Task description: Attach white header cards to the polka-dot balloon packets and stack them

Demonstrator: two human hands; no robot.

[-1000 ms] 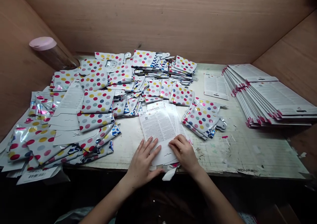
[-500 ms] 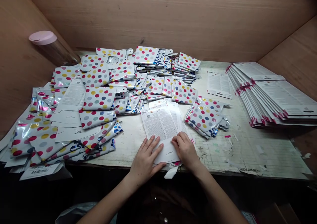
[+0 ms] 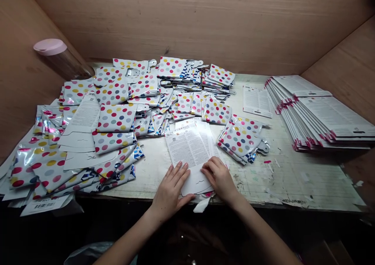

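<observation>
Presumably for steadiness, the lower-centre printed card [image 3: 190,148] is pressed under the spread left hand [image 3: 169,190] and pinched by the right hand [image 3: 222,182].

Cards [image 3: 189,146]: white, dark print | packets [image 3: 116,118]: multicoloured dots (some blue stripes)

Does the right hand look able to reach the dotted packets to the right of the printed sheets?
Probably yes: the right hand is close to the dotted packets, with nothing tall between and nothing covering them. Its fingers are on the printed sheets, so it would likely have to leave these first.
</observation>
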